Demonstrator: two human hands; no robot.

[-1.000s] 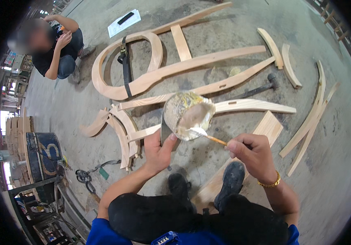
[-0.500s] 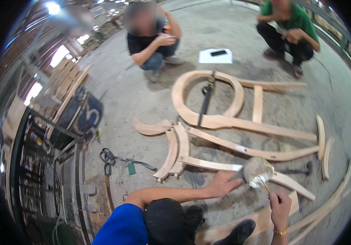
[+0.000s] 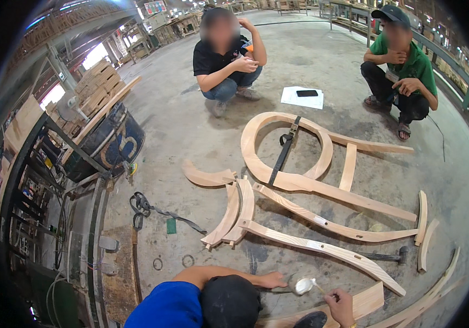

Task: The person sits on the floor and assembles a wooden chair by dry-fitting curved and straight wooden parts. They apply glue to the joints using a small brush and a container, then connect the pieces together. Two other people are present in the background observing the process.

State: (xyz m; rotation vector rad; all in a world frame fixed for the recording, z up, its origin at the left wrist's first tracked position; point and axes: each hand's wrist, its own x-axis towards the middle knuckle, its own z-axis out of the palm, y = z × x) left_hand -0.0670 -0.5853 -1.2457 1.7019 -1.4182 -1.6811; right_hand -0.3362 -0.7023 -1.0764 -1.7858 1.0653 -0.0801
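Low in front of me, my left hand (image 3: 273,280) is closed on the handle of a small round cup of white glue (image 3: 303,285). My right hand (image 3: 340,305), a gold band at its wrist, pinches a thin glue stick (image 3: 318,286) whose white-coated tip is at the cup's edge. Just beyond the cup lies a long curved wooden piece (image 3: 322,249) with slots. Another curved slotted piece (image 3: 343,230) lies farther off. Two short arcs (image 3: 225,218) with tenons lie side by side at left, near a curved wooden piece (image 3: 207,175).
A rounded wooden frame (image 3: 251,147), bound by a black strap (image 3: 281,156), lies beyond. A dark-headed hammer (image 3: 401,255) lies partly under the slotted piece. More curved strips (image 3: 436,290) lie at right. Two people squat beyond, near papers (image 3: 294,97) and a phone (image 3: 307,93). A blue drum (image 3: 108,142) stands left.
My view has tilted upward, so things sit lower. The cup and both hands have moved left and nearer me, off the slotted piece. My right hand still holds the stick at the cup.
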